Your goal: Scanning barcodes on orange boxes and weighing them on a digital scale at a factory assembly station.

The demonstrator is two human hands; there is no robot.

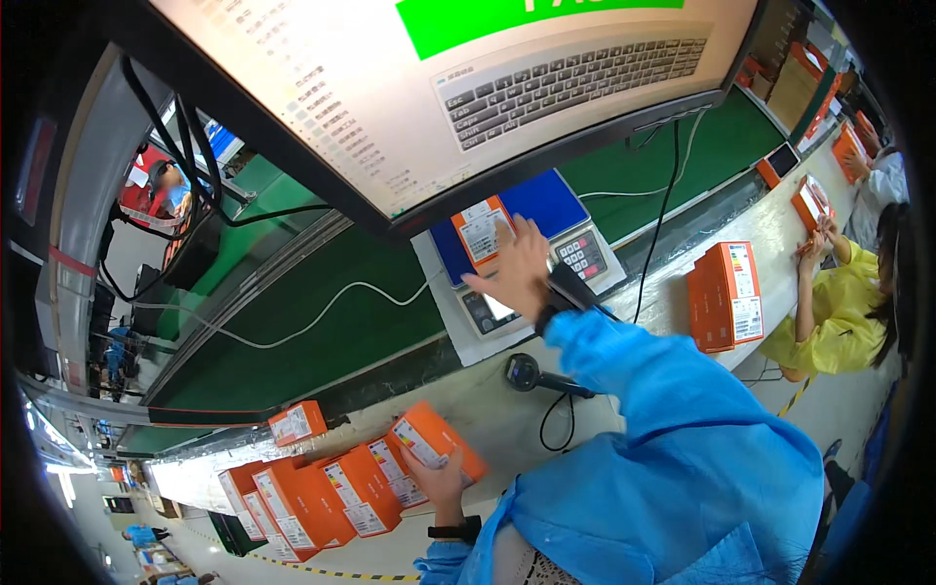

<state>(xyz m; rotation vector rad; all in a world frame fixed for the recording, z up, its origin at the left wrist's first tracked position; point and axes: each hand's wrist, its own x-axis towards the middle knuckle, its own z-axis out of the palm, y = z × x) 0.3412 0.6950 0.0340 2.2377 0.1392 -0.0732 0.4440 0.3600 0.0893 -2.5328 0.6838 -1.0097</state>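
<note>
My right hand (519,271) reaches over a weighing scale (587,255) with a blue plate, its fingers spread. Under or beside its fingertips lies an orange box (480,234) with a white label; whether they touch it I cannot tell. Low in the view, my left hand (439,482) grips another orange box (436,436), tilted at the near end of a row. More labelled orange boxes (359,487) lean side by side to its left. Between my arms a black handheld scanner (526,372) lies on the bench, its cable looping down.
A large monitor (468,166) hangs over the scale. A green conveyor belt (322,327) runs behind, crossed by a white cable (292,341). One small orange box (297,423) sits by the belt's edge. Stacked orange boxes (723,297) stand right, near a co-worker in yellow (829,312).
</note>
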